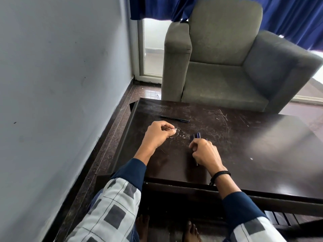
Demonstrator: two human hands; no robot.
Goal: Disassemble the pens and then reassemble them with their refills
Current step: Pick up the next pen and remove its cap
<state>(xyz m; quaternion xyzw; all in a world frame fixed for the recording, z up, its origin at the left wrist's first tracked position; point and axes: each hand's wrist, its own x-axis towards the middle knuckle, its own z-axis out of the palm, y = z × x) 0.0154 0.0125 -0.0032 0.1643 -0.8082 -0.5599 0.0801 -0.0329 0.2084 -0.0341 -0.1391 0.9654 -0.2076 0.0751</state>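
Right hand (pixel 204 152) clenches pen parts (pixel 196 136), left hand (pixel 157 135) pinches a tiny piece (pixel 174 130), and one pen (pixel 174 118) lies at 12 o'clock on the bench (pixel 244 130), so disassembly looks underway with reassembly remaining.

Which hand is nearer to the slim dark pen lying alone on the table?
Left. The left hand is just on the near side of the slim dark pen, apart; the right hand is farther, to the right.

Dark brown table (pixel 244 130), grey armchair (pixel 227 67), blue curtain (pixel 297 14), checked sleeves (pixel 111 212)
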